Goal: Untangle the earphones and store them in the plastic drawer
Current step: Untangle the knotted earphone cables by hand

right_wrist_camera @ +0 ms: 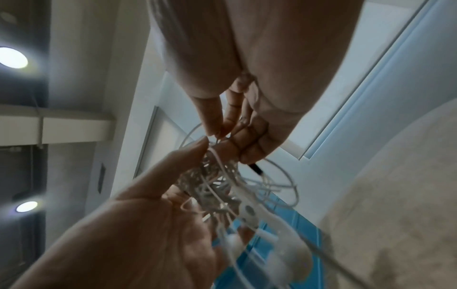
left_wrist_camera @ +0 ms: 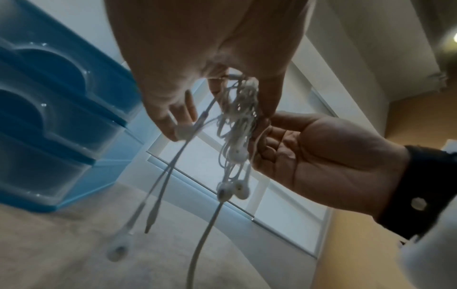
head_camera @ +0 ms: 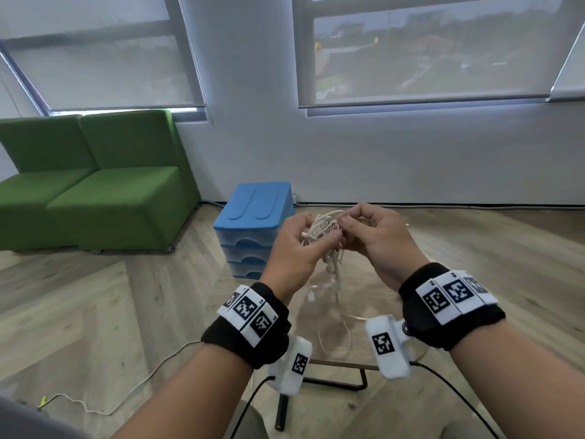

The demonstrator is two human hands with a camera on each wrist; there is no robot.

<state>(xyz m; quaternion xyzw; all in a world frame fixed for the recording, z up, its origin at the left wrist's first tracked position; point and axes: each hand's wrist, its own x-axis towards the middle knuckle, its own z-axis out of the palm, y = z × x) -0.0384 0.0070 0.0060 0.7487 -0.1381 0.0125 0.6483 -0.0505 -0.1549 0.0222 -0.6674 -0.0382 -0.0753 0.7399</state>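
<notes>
A tangled bundle of white earphones point(head_camera: 323, 239) hangs in the air between both hands, in front of the blue plastic drawer unit point(head_camera: 253, 223), whose three drawers look closed. My left hand point(head_camera: 316, 231) grips the knot from the left, thumb across its front. My right hand point(head_camera: 346, 221) pinches a strand at the top right of the knot. In the left wrist view, earbuds and a plug dangle below the earphones point(left_wrist_camera: 237, 121), with the right hand point(left_wrist_camera: 309, 152) beside them. The right wrist view shows fingertips point(right_wrist_camera: 215, 129) pinching a loop of the earphones point(right_wrist_camera: 215, 185).
A green sofa point(head_camera: 95, 185) stands at the left against the wall. Below my wrists is a black metal frame point(head_camera: 335, 380) on the wooden floor. A thin white cable point(head_camera: 126, 391) trails across the floor at the lower left. Windows with blinds fill the far wall.
</notes>
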